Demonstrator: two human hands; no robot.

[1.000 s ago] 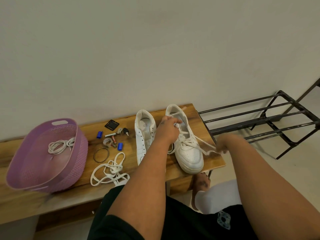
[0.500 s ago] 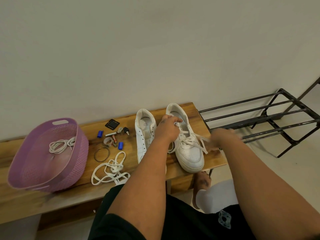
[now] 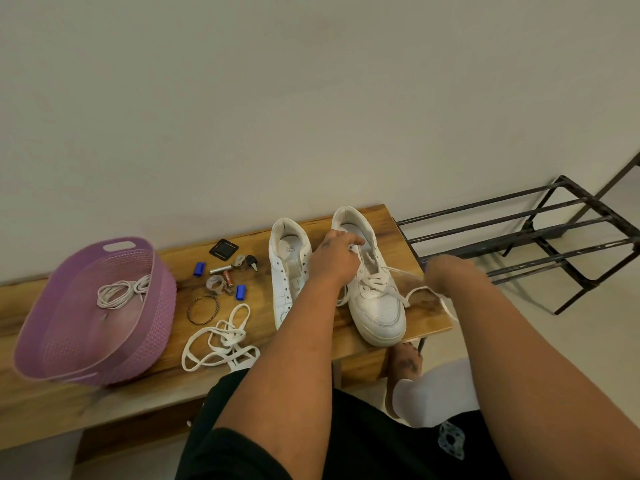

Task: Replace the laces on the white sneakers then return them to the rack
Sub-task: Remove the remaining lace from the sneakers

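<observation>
Two white sneakers stand side by side on the wooden bench. The left sneaker has bare eyelets and no lace. The right sneaker is partly laced. My left hand grips the right sneaker at its tongue and upper eyelets. My right hand, blurred, is to the right of that shoe, and a loose white lace runs from the shoe to it in a loop. A loose pile of flat white laces lies at the bench's front edge.
A purple basket at the left holds a coil of white cord. Keys, blue clips, a black square and a bangle lie between basket and shoes. A black metal shoe rack stands on the floor to the right. My knees are below the bench.
My right hand drew back in toward the right sneaker and the lace it held taut now hangs slack in a loop. My left hand stayed on the shoe.
</observation>
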